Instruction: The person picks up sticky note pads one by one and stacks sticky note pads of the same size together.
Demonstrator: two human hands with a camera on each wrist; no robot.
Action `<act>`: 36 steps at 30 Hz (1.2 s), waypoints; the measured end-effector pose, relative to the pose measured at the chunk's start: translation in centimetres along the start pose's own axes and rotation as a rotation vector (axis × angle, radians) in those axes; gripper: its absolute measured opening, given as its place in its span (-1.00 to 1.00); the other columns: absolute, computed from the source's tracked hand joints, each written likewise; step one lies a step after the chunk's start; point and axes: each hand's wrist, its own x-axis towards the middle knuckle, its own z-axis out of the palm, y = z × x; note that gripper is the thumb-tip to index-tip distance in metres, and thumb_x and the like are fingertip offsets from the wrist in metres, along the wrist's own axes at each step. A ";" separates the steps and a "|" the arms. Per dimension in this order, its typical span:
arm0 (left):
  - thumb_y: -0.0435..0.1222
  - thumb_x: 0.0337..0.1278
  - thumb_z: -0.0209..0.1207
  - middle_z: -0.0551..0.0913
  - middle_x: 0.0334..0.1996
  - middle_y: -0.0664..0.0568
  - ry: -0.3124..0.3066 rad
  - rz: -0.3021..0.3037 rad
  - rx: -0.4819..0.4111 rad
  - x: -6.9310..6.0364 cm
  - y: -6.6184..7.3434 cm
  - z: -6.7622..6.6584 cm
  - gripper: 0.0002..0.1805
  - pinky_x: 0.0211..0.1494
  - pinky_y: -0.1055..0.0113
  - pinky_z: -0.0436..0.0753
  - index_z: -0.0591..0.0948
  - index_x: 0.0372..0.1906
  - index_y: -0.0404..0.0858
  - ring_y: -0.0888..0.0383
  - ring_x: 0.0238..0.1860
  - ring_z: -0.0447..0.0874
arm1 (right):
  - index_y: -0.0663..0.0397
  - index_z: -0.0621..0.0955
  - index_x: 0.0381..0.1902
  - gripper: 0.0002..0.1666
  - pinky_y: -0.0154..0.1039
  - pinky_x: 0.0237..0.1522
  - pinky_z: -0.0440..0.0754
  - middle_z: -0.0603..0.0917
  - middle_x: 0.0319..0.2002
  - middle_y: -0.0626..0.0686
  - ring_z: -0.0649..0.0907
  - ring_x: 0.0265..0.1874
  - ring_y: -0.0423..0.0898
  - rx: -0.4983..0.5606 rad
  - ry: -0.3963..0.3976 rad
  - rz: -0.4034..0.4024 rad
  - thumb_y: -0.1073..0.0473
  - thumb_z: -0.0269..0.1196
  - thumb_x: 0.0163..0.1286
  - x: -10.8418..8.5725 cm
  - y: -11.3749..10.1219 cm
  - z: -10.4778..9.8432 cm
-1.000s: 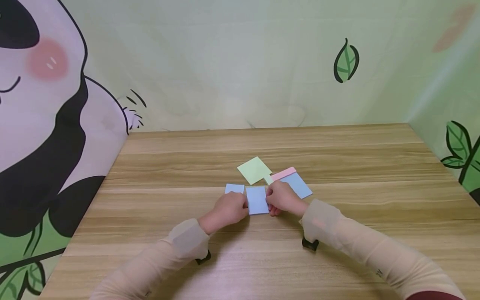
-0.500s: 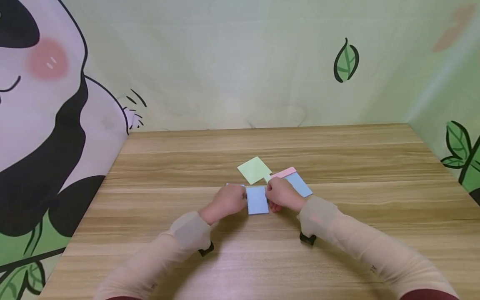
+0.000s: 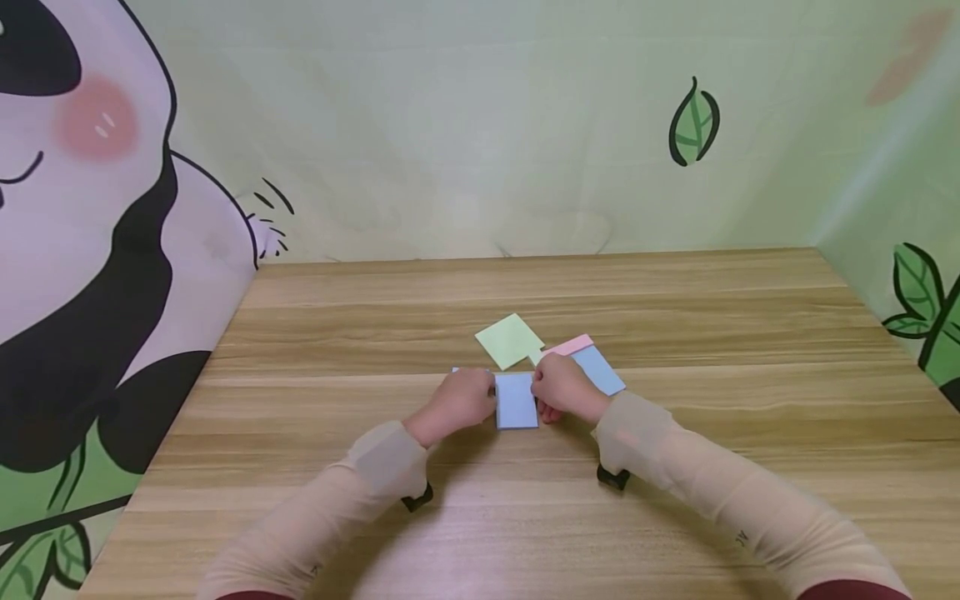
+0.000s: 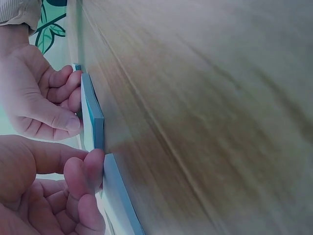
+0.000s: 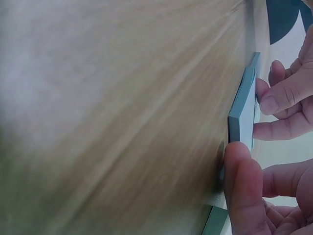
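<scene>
A light blue sticky note pad (image 3: 517,401) lies flat on the table between both hands. My left hand (image 3: 462,397), fingers curled, pinches at its left edge, and the fingertips (image 4: 94,166) meet the pad's corner in the left wrist view. At the right edge, my right hand (image 3: 568,386) has its fingertips (image 5: 239,161) against the pad's side, fingers also bent. A second blue pad (image 4: 120,198) sits beside the first, mostly covered by the left hand in the head view. Part of another blue pad (image 3: 599,371) shows behind the right hand.
A green square pad (image 3: 510,340) lies turned at an angle behind the blue pad. A pink strip (image 3: 573,342) runs along the far edge of the right blue pad, with a small green strip (image 3: 535,357) near it. The wooden table (image 3: 360,317) meets a painted backdrop.
My left hand has shifted slightly away from me, covering more of the left blue pad. The right hand has moved only slightly at the middle pad's edge. The other pads stay put.
</scene>
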 end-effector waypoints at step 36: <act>-0.39 -0.09 0.07 0.39 -0.79 0.11 0.036 -0.005 -0.093 -0.4 -0.1 0.0 -0.85 -0.70 0.46 0.27 0.47 -0.67 -0.27 0.25 -0.77 0.29 | 0.22 0.50 -0.64 -0.78 -0.36 -0.74 0.49 0.50 -0.80 0.02 0.50 -0.85 -0.20 0.043 0.004 -0.001 0.33 0.02 0.17 0.0 0.2 0.0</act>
